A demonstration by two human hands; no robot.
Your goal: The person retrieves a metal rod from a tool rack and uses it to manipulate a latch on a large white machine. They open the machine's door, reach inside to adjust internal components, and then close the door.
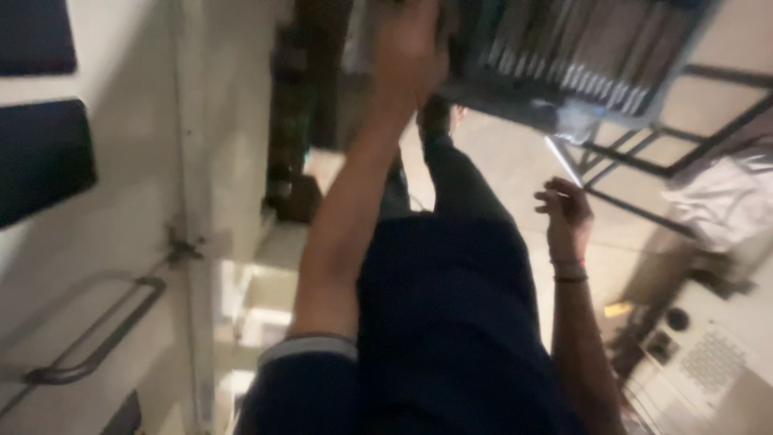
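Note:
The view is blurred and looks down my own body. My left hand [407, 48] is stretched far forward at the top of the frame, against the near edge of a dark slatted rack [580, 56]. Blur hides whether its fingers grip that edge. My right hand [566, 213] hangs in the air to the right of my dark trousers [451, 306], fingers loosely curled and nothing in them. It has thin bands at the wrist. One dark shoe [435, 119] shows just below the rack.
A white door with a long metal handle [93, 338] fills the left side. A black metal frame [644, 153] stands under the rack at right, with a white cloth [725, 201] beside it. A white appliance [692, 362] sits at lower right on the pale floor [515, 161].

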